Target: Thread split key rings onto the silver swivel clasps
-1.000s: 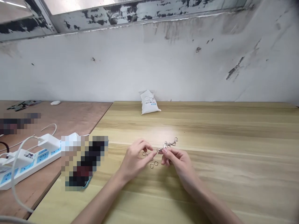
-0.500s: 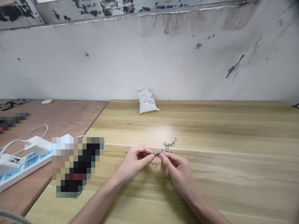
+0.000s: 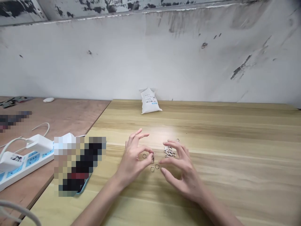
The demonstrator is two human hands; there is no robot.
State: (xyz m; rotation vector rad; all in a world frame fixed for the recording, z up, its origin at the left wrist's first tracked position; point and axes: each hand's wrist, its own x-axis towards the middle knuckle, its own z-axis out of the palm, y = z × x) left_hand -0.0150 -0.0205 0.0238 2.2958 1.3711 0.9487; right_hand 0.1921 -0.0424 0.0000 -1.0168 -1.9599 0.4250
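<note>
Between the thumb and index finger of my left hand point(image 3: 133, 160) a small silver swivel clasp point(image 3: 152, 158) hangs downward, its other fingers raised and spread. My right hand point(image 3: 182, 171) holds nothing; its thumb and fingers are apart, just right of the loose rings. Beyond its fingers a cluster of silver clasps point(image 3: 169, 152) lies on the table, partly covered by them. Two split rings, a near ring point(image 3: 152, 169) and a darker ring point(image 3: 157, 166), lie between my hands. Another ring point(image 3: 144, 156) shows behind my left thumb and index finger.
A white labelled packet point(image 3: 150, 102) rests near the wall at the back of the wooden table point(image 3: 225, 131). To the left lies a pixelated dark object point(image 3: 82, 166) with a light blue edge. A white power strip point(image 3: 30, 161) with plugs and cables sits on the brown surface beyond.
My right hand has let go of the clasp and opened, moving slightly right. The clasp now hangs from my left hand, whose outer fingers have lifted. The view has shifted a little.
</note>
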